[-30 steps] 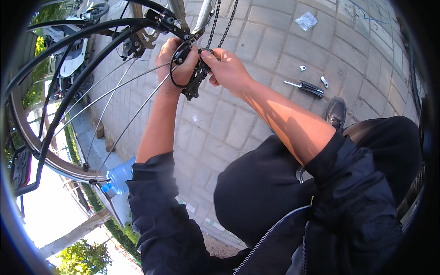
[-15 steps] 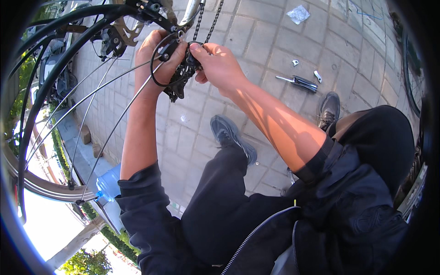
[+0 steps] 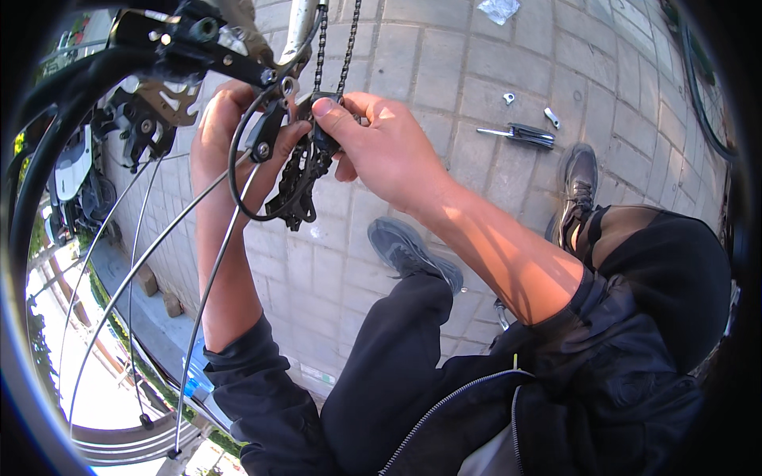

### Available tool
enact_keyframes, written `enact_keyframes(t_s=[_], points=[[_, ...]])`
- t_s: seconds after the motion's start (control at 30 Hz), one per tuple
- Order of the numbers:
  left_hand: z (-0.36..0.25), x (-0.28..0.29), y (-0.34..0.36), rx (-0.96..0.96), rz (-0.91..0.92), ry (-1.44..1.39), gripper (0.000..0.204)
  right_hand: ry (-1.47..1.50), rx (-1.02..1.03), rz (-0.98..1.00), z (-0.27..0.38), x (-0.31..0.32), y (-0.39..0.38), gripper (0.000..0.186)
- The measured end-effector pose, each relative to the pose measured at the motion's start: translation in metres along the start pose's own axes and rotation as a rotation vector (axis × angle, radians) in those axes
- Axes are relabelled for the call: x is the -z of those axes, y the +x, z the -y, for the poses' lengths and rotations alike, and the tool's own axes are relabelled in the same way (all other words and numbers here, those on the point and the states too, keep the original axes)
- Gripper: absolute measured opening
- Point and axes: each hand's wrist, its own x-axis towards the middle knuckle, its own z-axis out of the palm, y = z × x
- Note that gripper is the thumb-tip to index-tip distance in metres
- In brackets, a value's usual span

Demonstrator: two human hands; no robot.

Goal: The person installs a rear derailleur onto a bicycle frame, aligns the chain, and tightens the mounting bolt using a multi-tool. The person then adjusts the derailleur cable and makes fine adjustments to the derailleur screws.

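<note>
My left hand (image 3: pixel 222 135) curls around the bicycle's black rear derailleur (image 3: pixel 292 202) from the left, its fingers partly behind a dark bracket and looped cable housing. Opposite it, my right hand (image 3: pixel 385 147) grips the derailleur's upper body, thumb pressed on a black piece and fingers wrapped behind. The chain (image 3: pixel 344 67) runs upward from between my hands, beside a silver frame tube (image 3: pixel 301 28). A brake caliper (image 3: pixel 135 127) and thin spokes sit left of my hands. What lies under my fingertips is partly hidden.
A folding tool (image 3: pixel 530 136), two small metal pieces (image 3: pixel 509 99) (image 3: pixel 552 119) and a plastic bag (image 3: pixel 498 9) lie on paving at right. A wheel rim (image 3: pixel 135 444), blue jug (image 3: pixel 198 385) and parked scooter (image 3: pixel 75 170) are at left. My shoes (image 3: pixel 409 254) rest below.
The bicycle parts appear larger, and both hands sit lower in the view. My left thumb has shifted behind the bracket. My left leg and shoe have come into view since the earliest frame.
</note>
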Motion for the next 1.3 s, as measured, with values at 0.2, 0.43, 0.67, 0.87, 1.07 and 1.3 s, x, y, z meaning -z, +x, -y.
enact_keyframes(t_s=[0.2, 0.43, 0.67, 0.87, 1.07, 1.3], points=[[0.001, 0.000, 0.003, -0.012, 0.022, -0.017, 0.039, -0.065, 0.118, -0.006, -0.012, 0.004, 0.007, 0.039], [-0.002, -0.002, 0.000, 0.081, 0.000, -0.141, 0.038, -0.113, 0.154, 0.000, -0.011, 0.005, 0.007, 0.040], [0.004, -0.005, 0.001, 0.049, -0.088, -0.112, 0.029, -0.131, 0.195, 0.004, -0.016, -0.002, 0.014, 0.041], [-0.007, -0.005, 0.004, 0.186, -0.086, -0.213, 0.026, -0.112, 0.179, 0.026, -0.010, -0.002, 0.012, 0.038], [-0.005, -0.011, 0.001, 0.099, -0.124, -0.184, 0.024, -0.083, 0.191, 0.018, -0.008, 0.002, 0.011, 0.039], [-0.004, -0.011, 0.001, 0.077, -0.112, -0.159, 0.021, -0.114, 0.176, 0.086, -0.005, 0.010, 0.011, 0.038]])
